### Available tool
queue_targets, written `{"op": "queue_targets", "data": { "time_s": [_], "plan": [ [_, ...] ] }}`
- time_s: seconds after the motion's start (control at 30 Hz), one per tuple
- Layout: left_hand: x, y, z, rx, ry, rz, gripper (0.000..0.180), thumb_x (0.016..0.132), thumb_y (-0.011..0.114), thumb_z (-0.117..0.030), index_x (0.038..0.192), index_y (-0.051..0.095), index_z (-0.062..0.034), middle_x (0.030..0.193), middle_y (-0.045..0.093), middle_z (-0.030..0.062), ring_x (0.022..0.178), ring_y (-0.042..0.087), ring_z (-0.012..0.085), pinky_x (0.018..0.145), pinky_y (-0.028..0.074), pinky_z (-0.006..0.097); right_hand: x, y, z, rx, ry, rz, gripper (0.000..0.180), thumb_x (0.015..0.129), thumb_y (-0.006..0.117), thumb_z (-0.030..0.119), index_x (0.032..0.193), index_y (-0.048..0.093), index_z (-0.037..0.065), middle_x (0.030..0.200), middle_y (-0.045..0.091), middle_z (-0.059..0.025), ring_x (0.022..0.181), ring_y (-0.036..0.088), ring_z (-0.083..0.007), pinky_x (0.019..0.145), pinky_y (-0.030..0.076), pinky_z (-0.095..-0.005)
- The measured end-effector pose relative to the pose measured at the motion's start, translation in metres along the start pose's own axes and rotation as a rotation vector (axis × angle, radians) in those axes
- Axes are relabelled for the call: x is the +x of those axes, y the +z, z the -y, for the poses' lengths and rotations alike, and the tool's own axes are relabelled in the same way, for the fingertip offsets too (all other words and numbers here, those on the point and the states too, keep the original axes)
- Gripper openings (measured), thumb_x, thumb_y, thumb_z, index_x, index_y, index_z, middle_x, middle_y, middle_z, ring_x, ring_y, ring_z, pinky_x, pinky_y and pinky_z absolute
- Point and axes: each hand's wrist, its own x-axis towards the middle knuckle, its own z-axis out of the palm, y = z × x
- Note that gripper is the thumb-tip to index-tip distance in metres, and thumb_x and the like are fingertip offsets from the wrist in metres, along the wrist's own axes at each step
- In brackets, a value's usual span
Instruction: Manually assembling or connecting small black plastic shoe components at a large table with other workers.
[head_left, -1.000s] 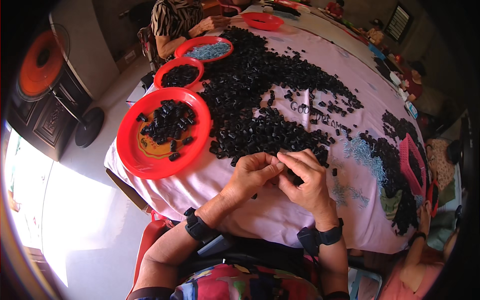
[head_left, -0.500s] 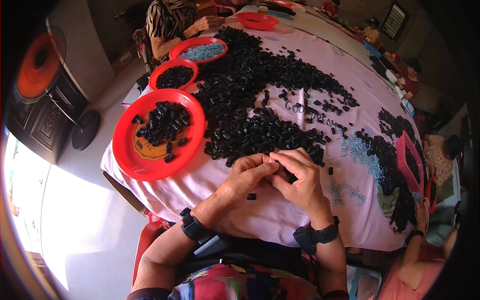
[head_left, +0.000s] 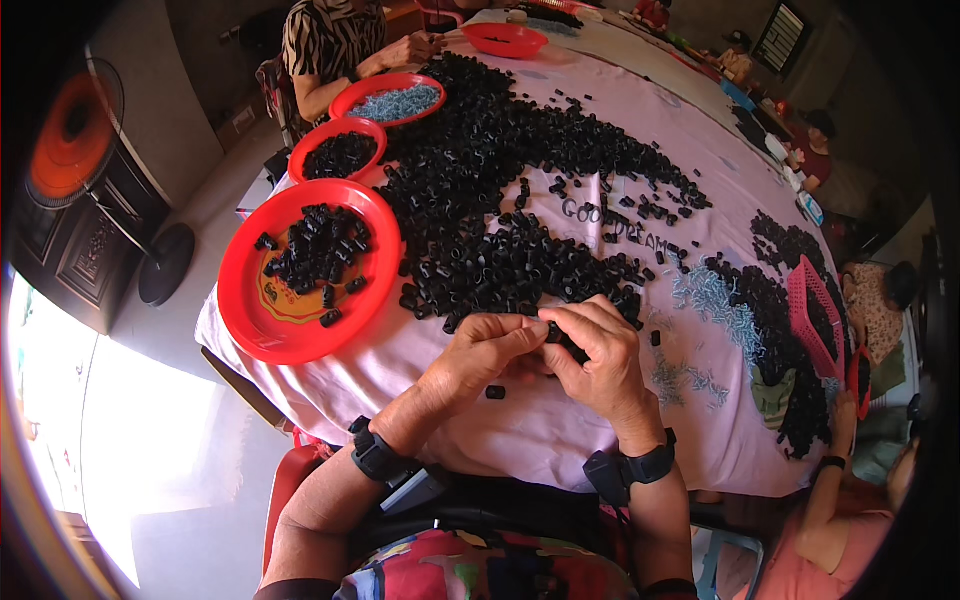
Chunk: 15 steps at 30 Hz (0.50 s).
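Above the near edge of the pink cloth (head_left: pixel 520 440), my left hand (head_left: pixel 488 352) and my right hand (head_left: pixel 596 350) meet fingertip to fingertip. Both are closed on a small black plastic piece (head_left: pixel 554 332), mostly covered by the fingers. Just beyond them lies a large pile of short black tubular pieces (head_left: pixel 500 265). One loose black piece (head_left: pixel 495 392) rests on the cloth below my left hand. To the left, a large red plate (head_left: pixel 240 300) bears a heap of similar black pieces (head_left: pixel 320 250).
A red bowl of black pieces (head_left: pixel 376 170) and a red bowl of light-blue bits (head_left: pixel 436 108) stand farther back. Blue bits (head_left: pixel 715 305) lie at right near a pink basket (head_left: pixel 815 300). Co-workers sit at the far left (head_left: pixel 335 45) and lower right (head_left: pixel 835 535). A fan (head_left: pixel 75 130) stands left.
The view has shifted slightly, so the table things sit a little farther left. My hands stay together, with the fingers moved a little around the black piece.
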Motion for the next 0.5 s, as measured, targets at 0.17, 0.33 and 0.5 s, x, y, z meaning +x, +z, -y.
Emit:
{"op": "queue_targets", "data": {
  "time_s": [0.17, 0.33, 0.5],
  "plan": [
    [0.0021, -0.0011, 0.0053, -0.048, 0.002, -0.008, 0.028, 0.105, 0.062, -0.030, 0.111, 0.072, -0.0046, 0.100, 0.073, 0.0029, 0.087, 0.068, 0.0099, 0.081, 0.055, 0.026, 0.0011, 0.0002, 0.0026, -0.018, -0.005, -0.007, 0.037, 0.073, 0.081, 0.002, 0.109, 0.072, -0.001, 0.101, 0.073, -0.0139, 0.086, 0.067, -0.0310, 0.076, 0.056, -0.0395],
    [0.0020, 0.0036, -0.0017, -0.132, -0.014, -0.034, 0.030, 0.107, 0.059, -0.029, 0.116, 0.070, -0.0034, 0.103, 0.075, 0.0071, 0.090, 0.071, 0.0139, 0.081, 0.056, 0.028, 0.0017, -0.0012, 0.0036, -0.054, -0.015, -0.071, 0.033, 0.078, 0.081, 0.005, 0.109, 0.072, -0.001, 0.100, 0.074, -0.0133, 0.085, 0.067, -0.0307, 0.074, 0.056, -0.0392],
    [0.0054, -0.0017, 0.0027, -0.136, 0.010, 0.025, 0.030, 0.108, 0.057, -0.029, 0.117, 0.070, -0.0026, 0.105, 0.075, 0.0093, 0.094, 0.073, 0.0179, 0.084, 0.057, 0.031, 0.0039, -0.0016, 0.0019, -0.034, -0.016, -0.086, 0.035, 0.078, 0.083, 0.006, 0.110, 0.071, -0.001, 0.100, 0.074, -0.0129, 0.085, 0.067, -0.0299, 0.074, 0.057, -0.0384]
  ]
}}
